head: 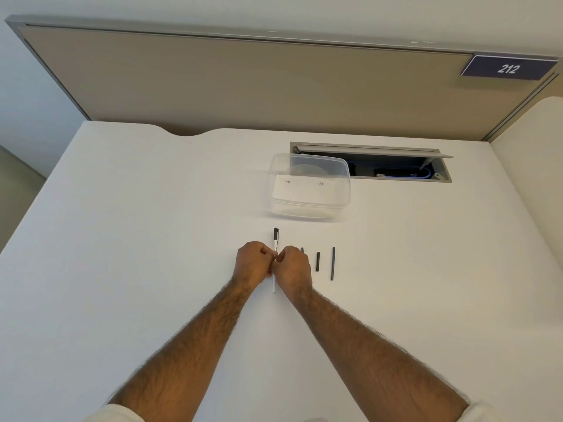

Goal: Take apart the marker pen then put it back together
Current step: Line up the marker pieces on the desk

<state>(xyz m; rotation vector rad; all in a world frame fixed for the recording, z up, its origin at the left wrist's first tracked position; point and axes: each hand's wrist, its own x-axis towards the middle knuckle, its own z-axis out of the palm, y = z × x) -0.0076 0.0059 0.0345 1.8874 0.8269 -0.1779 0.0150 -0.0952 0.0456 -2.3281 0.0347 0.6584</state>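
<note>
Here, the marker pen (275,241) is gripped at its middle.
The left hand (252,264) and right hand (293,267) curl round its white barrel over the table (122,239), black cap pointing away from the person.

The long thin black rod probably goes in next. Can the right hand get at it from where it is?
Probably yes, once it lets go of the marker pen: the rod lies flat on the table just right of the right hand, with only a shorter black piece lying between them.
</note>
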